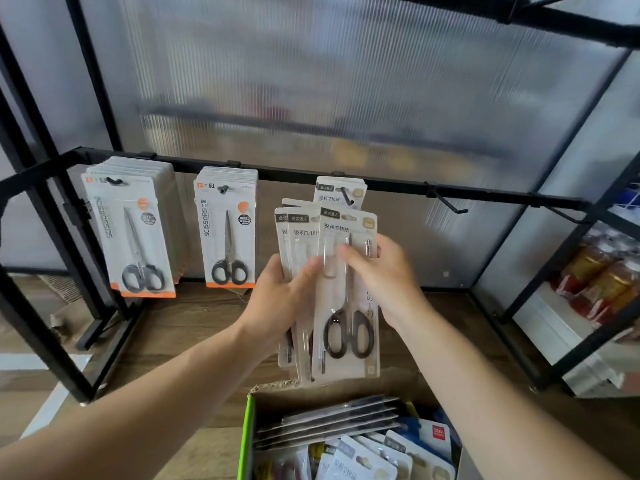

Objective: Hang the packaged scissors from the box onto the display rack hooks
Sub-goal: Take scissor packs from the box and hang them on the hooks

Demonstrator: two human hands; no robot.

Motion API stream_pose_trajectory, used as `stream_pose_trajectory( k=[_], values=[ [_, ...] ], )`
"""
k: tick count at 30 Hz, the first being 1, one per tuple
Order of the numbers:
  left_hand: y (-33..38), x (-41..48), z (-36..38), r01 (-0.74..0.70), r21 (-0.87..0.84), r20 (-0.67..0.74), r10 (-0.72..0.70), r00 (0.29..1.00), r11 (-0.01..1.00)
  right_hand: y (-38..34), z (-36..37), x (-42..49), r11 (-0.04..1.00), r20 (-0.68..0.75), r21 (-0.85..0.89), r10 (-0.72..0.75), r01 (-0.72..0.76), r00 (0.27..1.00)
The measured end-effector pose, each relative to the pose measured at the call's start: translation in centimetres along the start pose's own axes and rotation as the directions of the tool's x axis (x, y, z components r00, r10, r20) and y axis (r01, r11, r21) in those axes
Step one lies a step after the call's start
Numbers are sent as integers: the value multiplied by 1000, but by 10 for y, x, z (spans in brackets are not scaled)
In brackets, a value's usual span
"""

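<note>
Gripping a fanned stack of scissor packs [299, 237], the left hand [280, 299] curls round its left edge; the right hand [384, 278] pinches the front pack [349, 327]. Just above the grip, matching packs [325, 194] hang on a hook [345, 196]. Below the grip sits the box [246, 441].

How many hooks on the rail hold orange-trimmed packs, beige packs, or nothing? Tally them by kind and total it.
Hooks with orange-trimmed packs: 2
Hooks with beige packs: 1
Bare hooks: 2
Total: 5 hooks
</note>
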State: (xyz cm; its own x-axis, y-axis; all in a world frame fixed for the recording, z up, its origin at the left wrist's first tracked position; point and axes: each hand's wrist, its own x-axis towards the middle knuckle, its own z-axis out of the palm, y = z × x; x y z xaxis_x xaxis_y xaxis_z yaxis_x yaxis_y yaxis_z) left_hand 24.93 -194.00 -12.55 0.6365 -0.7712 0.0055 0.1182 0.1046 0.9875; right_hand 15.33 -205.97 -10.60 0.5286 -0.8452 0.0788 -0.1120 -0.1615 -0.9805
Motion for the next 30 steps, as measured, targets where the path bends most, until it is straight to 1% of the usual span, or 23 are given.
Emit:
stream_pose_trajectory(
  k=[2, 6, 8, 10, 13, 15, 18, 22, 25, 30],
  values=[
    [-2, 2, 0, 5, 50, -38, -3, 999, 999, -1, -2, 1, 999, -18, 15, -30, 30, 999],
    [-1, 1, 1, -11, 309, -145, 59, 988, 951, -6, -4, 10, 989, -149, -60, -141, 133, 979],
    [0, 2, 0, -18, 359, -187, 90, 978, 933, -7, -3, 18, 986, -192, -75, -160, 148, 968],
    [1, 5, -1, -23, 365, -211, 107, 972, 931, -4, -3, 24, 989, -191, -62, -142, 132, 971],
    [1, 7, -5, -4, 357, -244, 98, 965, 934, 1, -2, 34, 992, -150, -78, -113, 102, 982],
    [2, 7, -9, -2, 365, -260, 104, 960, 931, 5, 1, 40, 985, -128, -153, -104, 84, 986],
    [6, 8, -16, -8, 370, -289, 124, 949, 929, 8, 8, 49, 940, -131, -332, -125, 75, 984],
    [8, 11, -17, -10, 333, -286, 111, 952, 943, 12, 14, 63, 906, -169, -420, -129, 47, 977],
    [8, 12, -15, -12, 305, -264, 97, 960, 952, 12, 21, 72, 876, -192, -477, -181, 69, 965],
    [7, 14, -17, 9, 303, -259, 73, 963, 953, 4, 32, 87, 805, -243, -592, -129, -41, 961]
  ],
)
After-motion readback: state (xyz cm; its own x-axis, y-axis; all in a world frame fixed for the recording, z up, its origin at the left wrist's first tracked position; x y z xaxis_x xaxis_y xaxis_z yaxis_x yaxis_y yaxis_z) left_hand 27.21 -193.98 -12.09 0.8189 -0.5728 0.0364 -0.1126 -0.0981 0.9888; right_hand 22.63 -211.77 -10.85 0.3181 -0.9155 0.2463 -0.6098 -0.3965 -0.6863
